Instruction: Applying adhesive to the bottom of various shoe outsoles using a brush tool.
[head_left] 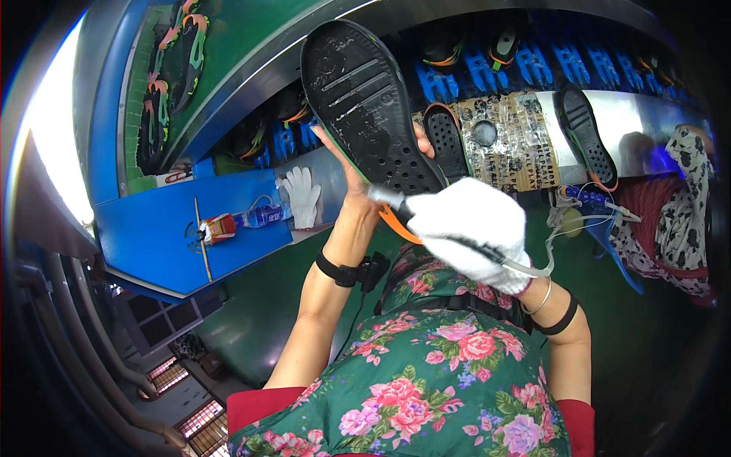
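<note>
My bare left hand (pixel 352 171) is closed around a large black shoe sole (pixel 354 99), with the thumb along one edge and fingertips showing at the other. The sole has grooves, several round holes at its near end and an orange-green rim; wet-looking whitish streaks lie on its surface. In a white knit glove, my right hand (pixel 472 228) grips a brush (pixel 403 209) with a dark handle. Its pale bristles sit close to the sole's near left edge; whether they touch it I cannot tell. A clear tube (pixel 533 268) runs back from the gloved hand.
Another sole (pixel 445 141) lies by a taped cardboard pad (pixel 510 145); one more sole (pixel 586 133) rests on the metal ledge. Behind are blue racks (pixel 533 67) with shoes. At left, a blue table (pixel 152 244) carries a white glove (pixel 302 196) and a bottle (pixel 263 215). Patterned cloth (pixel 689 206) hangs right.
</note>
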Tool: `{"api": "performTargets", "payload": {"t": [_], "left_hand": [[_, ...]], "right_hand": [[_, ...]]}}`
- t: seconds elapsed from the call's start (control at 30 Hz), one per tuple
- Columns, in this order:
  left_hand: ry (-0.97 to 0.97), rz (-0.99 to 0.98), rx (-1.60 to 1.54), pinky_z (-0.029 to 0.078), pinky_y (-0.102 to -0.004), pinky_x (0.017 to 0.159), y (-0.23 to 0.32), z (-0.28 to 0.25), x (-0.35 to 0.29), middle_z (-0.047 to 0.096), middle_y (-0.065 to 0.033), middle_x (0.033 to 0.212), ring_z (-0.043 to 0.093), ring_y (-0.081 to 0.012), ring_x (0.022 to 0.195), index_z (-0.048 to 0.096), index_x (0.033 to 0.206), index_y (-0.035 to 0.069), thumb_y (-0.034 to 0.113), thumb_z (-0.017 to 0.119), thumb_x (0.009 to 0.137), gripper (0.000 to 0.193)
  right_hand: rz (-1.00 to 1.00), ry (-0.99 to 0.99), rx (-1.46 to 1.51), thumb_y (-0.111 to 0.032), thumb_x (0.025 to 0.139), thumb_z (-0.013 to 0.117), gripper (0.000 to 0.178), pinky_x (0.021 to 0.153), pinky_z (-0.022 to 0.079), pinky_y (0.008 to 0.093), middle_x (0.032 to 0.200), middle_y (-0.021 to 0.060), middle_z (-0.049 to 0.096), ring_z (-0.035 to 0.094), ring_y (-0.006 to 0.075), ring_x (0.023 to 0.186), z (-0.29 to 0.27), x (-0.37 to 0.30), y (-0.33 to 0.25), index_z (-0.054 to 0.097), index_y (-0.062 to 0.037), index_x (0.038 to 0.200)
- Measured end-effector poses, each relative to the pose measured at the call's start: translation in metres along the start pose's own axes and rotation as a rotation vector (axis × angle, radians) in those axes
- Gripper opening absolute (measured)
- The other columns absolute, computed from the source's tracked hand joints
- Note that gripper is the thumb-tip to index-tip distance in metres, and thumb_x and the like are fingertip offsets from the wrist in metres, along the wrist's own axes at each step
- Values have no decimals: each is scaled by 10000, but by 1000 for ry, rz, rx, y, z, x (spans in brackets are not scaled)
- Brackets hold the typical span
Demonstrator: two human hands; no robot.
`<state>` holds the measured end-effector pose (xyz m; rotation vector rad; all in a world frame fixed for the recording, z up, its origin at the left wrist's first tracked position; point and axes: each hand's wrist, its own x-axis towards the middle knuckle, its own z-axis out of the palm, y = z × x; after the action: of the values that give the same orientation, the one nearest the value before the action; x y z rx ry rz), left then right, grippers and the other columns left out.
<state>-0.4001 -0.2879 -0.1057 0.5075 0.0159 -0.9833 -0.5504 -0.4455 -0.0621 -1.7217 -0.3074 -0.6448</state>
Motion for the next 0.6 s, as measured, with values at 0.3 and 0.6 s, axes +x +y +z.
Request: {"api": "performTargets", "payload": {"t": [0.3, 0.6], "left_hand": [[-109, 80, 40, 632, -482, 856, 7, 4, 7, 663, -223, 1019, 681, -360, 1038, 577, 1185, -76, 1072, 407, 615, 1293], [-211, 191, 117, 629, -504, 848, 18, 9, 15, 658, -219, 1028, 689, -373, 1000, 589, 1200, -89, 1053, 419, 634, 1286]], "right_hand": [[19, -15, -55, -13, 764, 821, 323, 767, 581, 361, 1045, 104, 784, 742, 264, 871, 6, -5, -8, 792, -92, 1076], [12, -13, -97, 3, 740, 844, 336, 757, 583, 343, 1039, 107, 786, 745, 262, 876, 3, -5, -15, 799, -98, 1057]]}}
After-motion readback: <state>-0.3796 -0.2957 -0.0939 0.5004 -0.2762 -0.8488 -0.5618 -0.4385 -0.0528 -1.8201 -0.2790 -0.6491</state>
